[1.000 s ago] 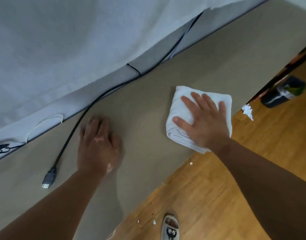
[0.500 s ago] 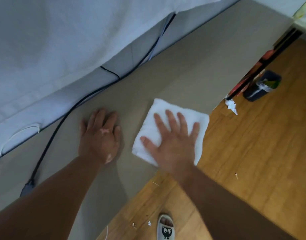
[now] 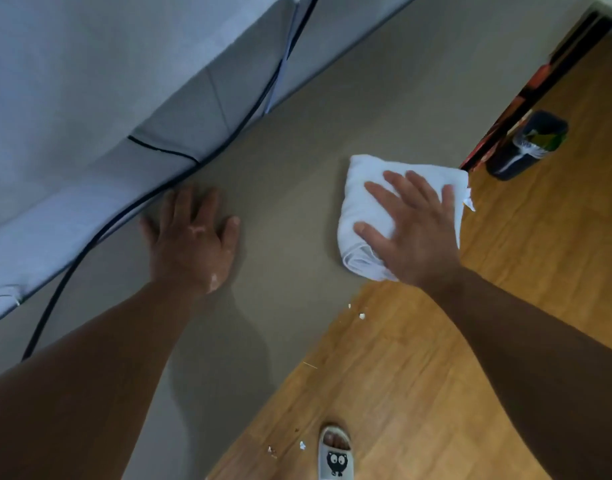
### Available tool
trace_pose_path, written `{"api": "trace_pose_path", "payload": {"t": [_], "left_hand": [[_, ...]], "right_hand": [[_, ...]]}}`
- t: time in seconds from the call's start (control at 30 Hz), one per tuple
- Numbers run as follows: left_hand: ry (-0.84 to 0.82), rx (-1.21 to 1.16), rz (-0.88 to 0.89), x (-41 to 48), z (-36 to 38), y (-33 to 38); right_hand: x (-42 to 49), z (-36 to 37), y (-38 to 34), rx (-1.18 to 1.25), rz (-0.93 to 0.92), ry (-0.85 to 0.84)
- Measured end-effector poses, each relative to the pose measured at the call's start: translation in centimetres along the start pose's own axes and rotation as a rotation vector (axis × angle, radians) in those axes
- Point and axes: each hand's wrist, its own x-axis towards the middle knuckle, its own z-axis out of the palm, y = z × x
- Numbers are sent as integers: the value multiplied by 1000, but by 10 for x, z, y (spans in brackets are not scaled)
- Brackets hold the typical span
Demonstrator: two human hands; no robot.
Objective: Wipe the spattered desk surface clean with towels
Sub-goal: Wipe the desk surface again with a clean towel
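A folded white towel [image 3: 361, 188] lies on the grey-brown desk [image 3: 297, 161] near its front edge. My right hand [image 3: 410, 230] presses flat on the towel with fingers spread, covering most of it. My left hand [image 3: 193, 240] rests palm down on the bare desk to the left, fingers apart, holding nothing, close to a black cable.
A black cable [image 3: 131, 206] runs along the desk's back edge under a pale cloth [image 3: 89, 81]. Below the desk are a wooden floor [image 3: 505, 289] with white crumbs [image 3: 361, 316], a dark bin [image 3: 526, 147], a paper scrap [image 3: 469, 201] and my slippered foot [image 3: 335, 452].
My right hand has slid the towel to the right, away from my left hand, which stays planted. The view has shifted with my head.
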Motion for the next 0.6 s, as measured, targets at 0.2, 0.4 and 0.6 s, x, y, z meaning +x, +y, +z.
{"api": "trace_pose_path", "payload": {"t": [0.2, 0.4, 0.6], "left_hand": [[16, 31, -39, -1, 3, 6], [0, 47, -46, 0, 0, 7], [9, 54, -41, -1, -1, 7]], "right_hand": [[56, -15, 9, -58, 189, -208], [24, -16, -54, -48, 264, -256], [-74, -13, -140, 30, -25, -211]]}}
